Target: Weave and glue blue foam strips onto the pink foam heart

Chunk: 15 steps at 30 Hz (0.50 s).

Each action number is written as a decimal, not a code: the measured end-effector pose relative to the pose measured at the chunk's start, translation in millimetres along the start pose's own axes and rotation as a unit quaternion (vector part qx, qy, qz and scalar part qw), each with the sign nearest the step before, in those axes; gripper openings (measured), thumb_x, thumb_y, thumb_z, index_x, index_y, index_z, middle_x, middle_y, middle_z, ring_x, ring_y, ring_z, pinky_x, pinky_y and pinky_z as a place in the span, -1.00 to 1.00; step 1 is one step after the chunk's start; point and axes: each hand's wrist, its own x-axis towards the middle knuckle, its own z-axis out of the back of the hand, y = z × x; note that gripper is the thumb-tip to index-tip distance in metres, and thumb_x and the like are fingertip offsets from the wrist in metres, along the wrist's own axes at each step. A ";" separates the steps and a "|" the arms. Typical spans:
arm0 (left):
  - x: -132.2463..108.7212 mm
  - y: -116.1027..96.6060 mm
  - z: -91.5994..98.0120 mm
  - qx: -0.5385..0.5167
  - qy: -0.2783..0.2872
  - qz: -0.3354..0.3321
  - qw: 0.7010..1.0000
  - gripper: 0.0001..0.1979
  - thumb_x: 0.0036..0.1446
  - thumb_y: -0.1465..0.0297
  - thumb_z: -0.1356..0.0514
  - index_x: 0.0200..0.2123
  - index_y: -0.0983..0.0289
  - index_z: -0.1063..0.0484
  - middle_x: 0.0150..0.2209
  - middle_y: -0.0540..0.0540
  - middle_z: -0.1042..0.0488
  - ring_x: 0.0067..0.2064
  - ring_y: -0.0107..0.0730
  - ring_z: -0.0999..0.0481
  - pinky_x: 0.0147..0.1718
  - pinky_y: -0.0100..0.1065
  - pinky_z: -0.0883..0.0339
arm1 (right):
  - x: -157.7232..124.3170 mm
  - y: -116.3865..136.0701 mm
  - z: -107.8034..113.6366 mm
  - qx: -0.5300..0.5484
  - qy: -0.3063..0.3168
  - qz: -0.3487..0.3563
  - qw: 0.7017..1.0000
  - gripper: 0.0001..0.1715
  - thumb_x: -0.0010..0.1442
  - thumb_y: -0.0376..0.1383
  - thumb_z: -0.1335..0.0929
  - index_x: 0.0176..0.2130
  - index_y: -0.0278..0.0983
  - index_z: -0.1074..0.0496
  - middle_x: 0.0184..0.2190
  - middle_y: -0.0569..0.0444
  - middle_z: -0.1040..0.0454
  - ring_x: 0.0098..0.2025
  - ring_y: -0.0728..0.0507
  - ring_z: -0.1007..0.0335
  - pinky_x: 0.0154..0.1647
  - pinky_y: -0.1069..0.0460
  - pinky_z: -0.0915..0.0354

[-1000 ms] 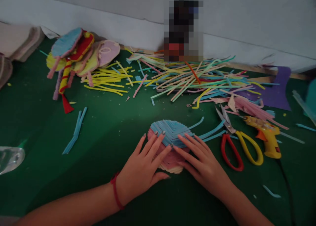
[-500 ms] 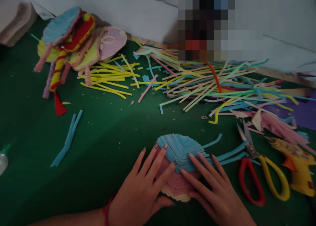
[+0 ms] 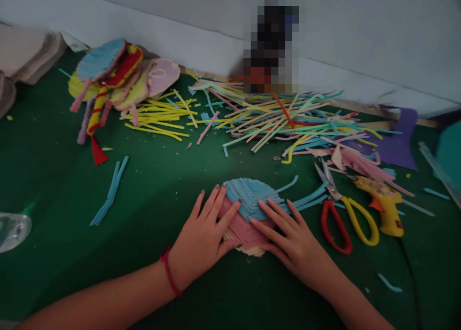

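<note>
Our left hand (image 3: pixel 201 241) has slid outward to the left rim of the striped disc (image 3: pixel 240 226), its index finger further from our right hand (image 3: pixel 306 250). Far left, we note handled paddles (image 3: pixel 101 63), then loose blue strips (image 3: pixel 114 189). Centre: disc flat beneath both hands, fingers spread, gripping nothing. We judge its visible face nearly covered, pink below, blue above; blue tails (image 3: pixel 312 193) past its right edge remain untrimmed. Rightward: scissors (image 3: pixel 335 193), blades parted, then glue gun (image 3: pixel 390 202).
</note>
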 end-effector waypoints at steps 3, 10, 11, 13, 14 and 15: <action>-0.5 0.9 0.8 0.000 0.007 0.002 1.000 -0.34 0.21 0.05 -0.04 0.28 0.25 -0.08 0.31 0.41 -0.02 0.32 0.11 -0.01 0.18 0.12 -0.03 | -0.5 1.5 0.6 0.000 0.000 -0.009 1.000 -0.46 0.30 -0.24 -0.24 0.25 -0.11 -0.16 0.30 -0.05 -0.09 0.34 -0.23 0.05 0.23 -0.34 -0.06; 2.3 4.8 4.1 0.024 0.009 -0.001 1.000 -0.38 0.26 0.13 0.00 0.29 0.30 -0.05 0.34 0.39 0.05 0.34 0.07 0.04 0.20 0.13 0.01 | -0.2 3.0 5.5 0.010 0.010 -0.024 1.000 -0.44 0.29 -0.17 -0.25 0.25 -0.09 -0.15 0.31 -0.01 -0.06 0.34 -0.24 0.06 0.26 -0.33 -0.02; 2.5 4.5 3.9 0.027 0.011 -0.009 1.000 -0.38 0.26 0.13 0.00 0.29 0.30 -0.05 0.34 0.38 0.05 0.34 0.07 0.04 0.21 0.13 0.02 | -0.2 3.3 6.0 0.011 0.009 -0.026 1.000 -0.44 0.29 -0.16 -0.25 0.25 -0.09 -0.15 0.31 -0.01 -0.07 0.34 -0.24 0.07 0.26 -0.33 -0.01; 2.5 3.7 3.1 0.032 0.018 -0.031 0.999 -0.39 0.27 0.13 0.01 0.29 0.29 -0.06 0.34 0.37 0.04 0.34 0.06 0.05 0.21 0.14 0.04 | 0.0 4.1 6.4 0.011 0.008 -0.028 1.000 -0.45 0.29 -0.15 -0.25 0.24 -0.09 -0.16 0.32 -0.02 -0.06 0.35 -0.24 0.09 0.27 -0.33 0.00; 2.3 3.5 2.3 0.033 0.021 -0.043 0.998 -0.39 0.26 0.12 0.01 0.29 0.28 -0.06 0.34 0.36 0.04 0.34 0.05 0.05 0.21 0.14 0.05 | 0.0 4.6 6.3 0.010 0.008 -0.027 1.000 -0.45 0.29 -0.14 -0.24 0.24 -0.09 -0.17 0.32 -0.02 -0.06 0.35 -0.25 0.10 0.27 -0.33 0.01; 2.3 3.4 1.5 0.035 0.024 -0.056 0.998 -0.39 0.26 0.11 0.01 0.29 0.26 -0.05 0.34 0.35 0.03 0.34 0.05 0.05 0.21 0.15 0.05 | 0.0 5.1 6.1 0.008 0.007 -0.026 1.000 -0.46 0.29 -0.14 -0.24 0.24 -0.09 -0.18 0.32 -0.02 -0.05 0.35 -0.25 0.12 0.27 -0.33 0.02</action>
